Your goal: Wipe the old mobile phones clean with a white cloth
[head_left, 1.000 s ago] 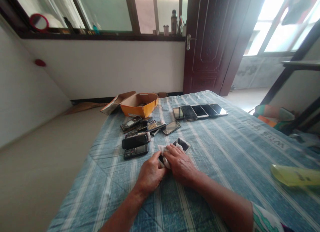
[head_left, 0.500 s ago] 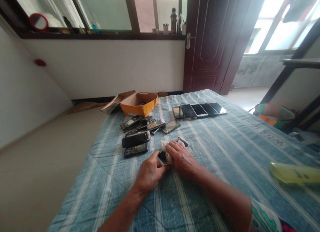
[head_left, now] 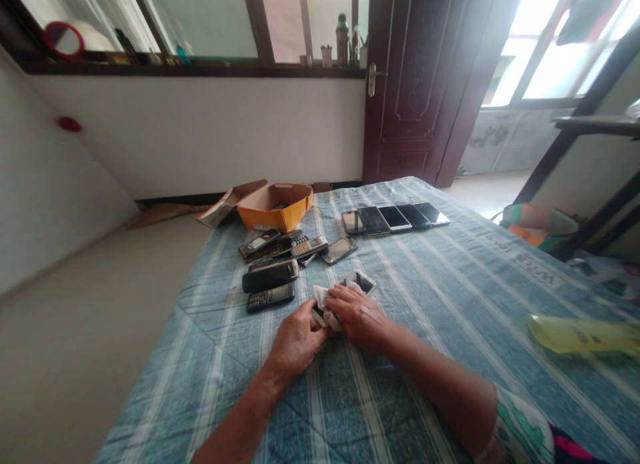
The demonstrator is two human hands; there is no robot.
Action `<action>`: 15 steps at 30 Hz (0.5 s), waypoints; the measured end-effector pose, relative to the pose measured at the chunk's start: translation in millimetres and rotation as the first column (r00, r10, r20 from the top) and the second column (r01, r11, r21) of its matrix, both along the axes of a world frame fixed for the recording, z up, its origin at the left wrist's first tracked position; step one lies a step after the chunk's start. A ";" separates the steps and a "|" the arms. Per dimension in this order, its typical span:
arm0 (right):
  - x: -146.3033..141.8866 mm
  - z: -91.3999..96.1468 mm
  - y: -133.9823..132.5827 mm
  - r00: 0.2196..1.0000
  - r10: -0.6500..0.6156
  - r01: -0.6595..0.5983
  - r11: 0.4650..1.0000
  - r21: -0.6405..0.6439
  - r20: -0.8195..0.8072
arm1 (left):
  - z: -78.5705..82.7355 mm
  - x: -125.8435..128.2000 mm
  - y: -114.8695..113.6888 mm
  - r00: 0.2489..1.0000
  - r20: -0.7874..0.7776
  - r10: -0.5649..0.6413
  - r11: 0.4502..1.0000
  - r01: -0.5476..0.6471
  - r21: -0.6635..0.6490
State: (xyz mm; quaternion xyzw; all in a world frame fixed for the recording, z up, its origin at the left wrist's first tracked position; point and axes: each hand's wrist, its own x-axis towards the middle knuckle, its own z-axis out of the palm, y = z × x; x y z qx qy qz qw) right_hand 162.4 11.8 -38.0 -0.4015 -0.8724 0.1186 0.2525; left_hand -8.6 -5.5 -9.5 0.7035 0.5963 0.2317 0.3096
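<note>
A smartphone (head_left: 361, 281) lies flat on the blue striped cloth (head_left: 450, 284) in front of me. My left hand (head_left: 297, 337) pinches its near end. My right hand (head_left: 357, 316) presses a crumpled white wipe (head_left: 323, 297) onto its screen, fingers closed over the wipe. Most of the phone is hidden under both hands; only its far end shows.
A heap of old keypad phones (head_left: 280, 257) lies to the left, behind it an open orange box (head_left: 275, 207). A row of several smartphones (head_left: 395, 219) lies at the far side. A yellow-green plastic bag (head_left: 583, 334) lies at the right. The cloth's left edge drops to the floor.
My right hand has slid the wipe back and forth over the phone's screen, ending toward the near end; the phone's far end shows again. The left hand keeps its hold.
</note>
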 end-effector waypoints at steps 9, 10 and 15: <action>-14.5 11.6 2.4 0.992 0.077 -0.079 0.997 0.016 0.096 | -1.8 -1.6 1.4 0.999 -0.007 0.045 0.999 -0.045 -0.007; -12.7 12.4 1.1 0.990 0.097 -0.098 0.995 0.008 0.101 | -1.9 -1.6 1.0 0.999 -0.009 0.039 0.999 -0.039 -0.020; -2.7 15.0 -8.0 0.980 0.165 -0.164 0.986 -0.020 0.108 | -2.3 -1.1 -0.1 0.999 -0.046 0.018 1.000 -0.019 -0.012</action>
